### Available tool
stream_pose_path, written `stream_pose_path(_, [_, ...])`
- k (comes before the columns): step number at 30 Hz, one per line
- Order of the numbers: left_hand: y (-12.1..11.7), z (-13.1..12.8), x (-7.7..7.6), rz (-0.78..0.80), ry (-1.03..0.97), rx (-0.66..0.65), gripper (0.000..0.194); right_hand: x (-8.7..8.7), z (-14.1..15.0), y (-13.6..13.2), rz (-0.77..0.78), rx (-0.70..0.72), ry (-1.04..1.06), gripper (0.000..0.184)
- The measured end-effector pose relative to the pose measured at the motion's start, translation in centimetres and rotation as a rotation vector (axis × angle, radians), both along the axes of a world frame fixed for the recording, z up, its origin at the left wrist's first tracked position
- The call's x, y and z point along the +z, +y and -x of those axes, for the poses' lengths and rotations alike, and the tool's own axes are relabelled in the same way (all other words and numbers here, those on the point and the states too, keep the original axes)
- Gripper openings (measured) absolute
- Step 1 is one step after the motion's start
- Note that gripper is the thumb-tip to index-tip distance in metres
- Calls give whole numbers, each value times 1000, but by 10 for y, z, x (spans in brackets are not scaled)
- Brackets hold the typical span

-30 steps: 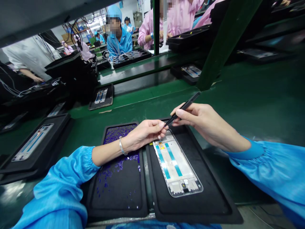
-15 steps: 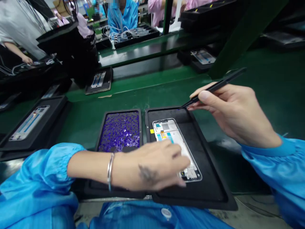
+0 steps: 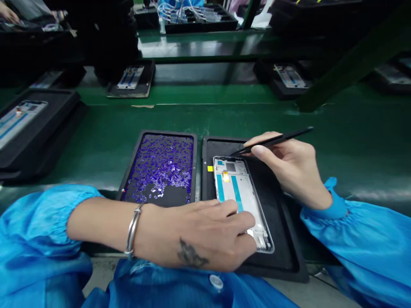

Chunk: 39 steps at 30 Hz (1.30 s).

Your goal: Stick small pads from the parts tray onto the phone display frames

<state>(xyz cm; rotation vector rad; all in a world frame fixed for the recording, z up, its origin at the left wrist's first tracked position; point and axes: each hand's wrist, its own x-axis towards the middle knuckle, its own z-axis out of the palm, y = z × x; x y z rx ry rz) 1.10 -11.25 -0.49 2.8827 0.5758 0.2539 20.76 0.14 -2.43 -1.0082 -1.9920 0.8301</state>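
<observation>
A silver phone frame with blue strips and a small yellow flex piece lies in a black foam tray. My left hand is bent over its lower part, the fingers curled and gripping it there; the thumb is hidden. With closed fingers my right hand pinches black tweezers. Their tips meet the frame's top edge; whether they hold a small part cannot be made out. Left of the frame, a smaller black tray carries many tiny purple-edged pieces.
More trays with phone frames stand at the left, at the back left and at the back right. A dark post rises from the green bench. Behind is a bin of white cables.
My right hand has brought the tweezers down and left from above the tray's back edge to the frame's top edge. My left hand has settled on the frame. The view has tipped downward.
</observation>
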Motion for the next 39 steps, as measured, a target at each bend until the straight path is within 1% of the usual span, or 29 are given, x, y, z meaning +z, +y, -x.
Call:
stream_pose_path(4, [3, 6, 17, 11, -48, -43, 27, -4, 4, 1, 23, 37, -33, 19])
stream_pose_path(7, [4, 8, 23, -24, -61, -55, 28, -5, 5, 0, 25, 57, -45, 17])
stream_pose_path(14, [4, 8, 16, -3, -115, -8, 27, -6, 4, -1, 56, 95, -61, 19])
stream_pose_path(20, [6, 9, 21, -64, -113, -41, 28, -5, 3, 0, -33, 109, -128, 17])
stream_pose_path(24, [5, 10, 23, -50, -90, -38, 27, -4, 3, 0, -49, 114, -160, 17])
stream_pose_path(28, [4, 9, 19, -24, -97, -44, 23, -3, 4, -3, -100, 106, -226, 16])
stream_pose_path(30, [3, 8, 16, -5, -112, -16, 21, -3, 4, -4, -120, 97, -245, 16])
stream_pose_path(33, [2, 6, 14, 31, -119, 17, 19, -3, 4, -5, -73, 57, -193, 17])
stream_pose_path(36, [2, 7, 16, 16, -121, 0, 22, -3, 4, -5, 46, 31, -120, 20])
stream_pose_path(39, [3, 9, 19, -7, -128, -15, 23, -4, 6, -4, 133, 29, -96, 23])
